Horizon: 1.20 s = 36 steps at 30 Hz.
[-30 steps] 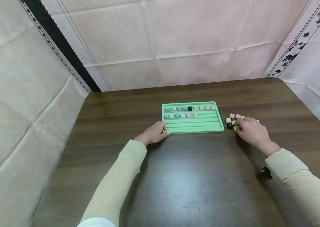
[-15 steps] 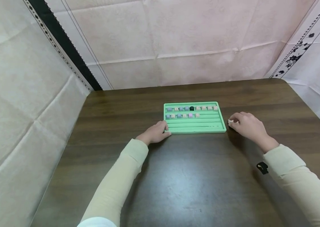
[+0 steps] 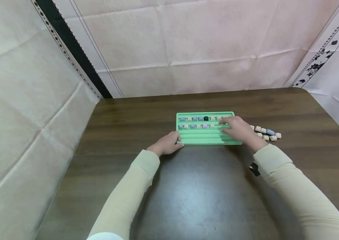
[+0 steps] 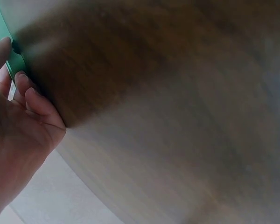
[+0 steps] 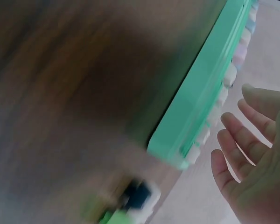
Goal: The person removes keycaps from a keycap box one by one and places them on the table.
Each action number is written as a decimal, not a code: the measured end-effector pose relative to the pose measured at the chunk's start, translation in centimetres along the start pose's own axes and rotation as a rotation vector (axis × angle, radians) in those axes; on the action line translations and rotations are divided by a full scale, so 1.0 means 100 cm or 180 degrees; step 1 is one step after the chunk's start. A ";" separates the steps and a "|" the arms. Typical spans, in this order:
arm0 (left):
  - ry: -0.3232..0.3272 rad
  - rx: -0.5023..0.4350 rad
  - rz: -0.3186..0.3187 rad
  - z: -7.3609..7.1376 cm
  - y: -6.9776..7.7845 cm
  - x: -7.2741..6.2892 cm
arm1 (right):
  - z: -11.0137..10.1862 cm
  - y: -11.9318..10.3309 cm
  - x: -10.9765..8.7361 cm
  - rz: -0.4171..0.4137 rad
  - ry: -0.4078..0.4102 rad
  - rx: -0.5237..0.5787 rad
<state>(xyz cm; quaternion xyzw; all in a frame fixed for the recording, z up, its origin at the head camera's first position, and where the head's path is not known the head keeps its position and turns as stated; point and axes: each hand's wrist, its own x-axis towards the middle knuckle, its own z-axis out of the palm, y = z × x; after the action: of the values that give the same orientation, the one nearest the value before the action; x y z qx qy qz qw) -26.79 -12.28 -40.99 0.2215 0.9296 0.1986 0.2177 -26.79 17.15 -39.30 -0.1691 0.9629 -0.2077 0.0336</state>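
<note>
Pale, creased sheets (image 3: 211, 33) hang behind and beside a dark wood-grain tabletop (image 3: 196, 186), a black band (image 3: 79, 53) running down at the left and a floral strip (image 3: 316, 66) at the right. A light green tray (image 3: 201, 137) lies flat toward the tabletop's far edge. Small blocks stand along its two rear ledges: the back row has pale and bluish ones and a black block (image 3: 206, 118); the next has pale, bluish and a pink block (image 3: 204, 126). The left hand (image 3: 167, 143) grips the tray's near left corner between thumb and curled fingers. The right hand (image 3: 238, 129) is over the tray's right part, thumb and fingers spread apart. Beyond the tray's right edge, toward the tabletop's right edge, lie loose white blocks (image 3: 258, 128) and a longer blue block (image 3: 270, 132); the right wrist view shows, blurred, a dark block (image 5: 136, 193) and a green block (image 5: 116, 218) near the tray's corner.
</note>
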 end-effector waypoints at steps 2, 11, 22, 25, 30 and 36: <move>-0.0020 0.0001 -0.0018 0.002 0.001 -0.001 | 0.005 -0.003 0.006 0.0000 -0.0036 -0.0004; 0.0011 0.0014 -0.0095 0.001 0.002 -0.002 | 0.017 -0.015 0.026 0.0142 -0.0073 -0.0084; -0.0002 0.0006 -0.0032 -0.004 0.016 0.003 | 0.013 -0.018 0.019 0.0224 0.0124 -0.0342; -0.0011 0.0015 -0.0064 -0.003 0.014 0.003 | 0.014 -0.019 0.019 0.0167 0.0176 -0.0355; -0.0020 -0.0010 -0.0116 -0.001 0.008 -0.001 | 0.023 -0.022 0.023 0.0116 0.0221 -0.0384; -0.0021 -0.0034 -0.0143 0.000 0.003 -0.005 | 0.028 -0.026 0.026 0.0126 0.0217 -0.0404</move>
<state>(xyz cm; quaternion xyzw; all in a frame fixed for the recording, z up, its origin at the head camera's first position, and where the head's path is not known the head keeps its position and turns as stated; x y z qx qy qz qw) -26.33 -12.29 -40.66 0.2001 0.9325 0.1980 0.2264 -28.01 12.94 -40.75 -0.1446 0.9778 -0.1512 -0.0060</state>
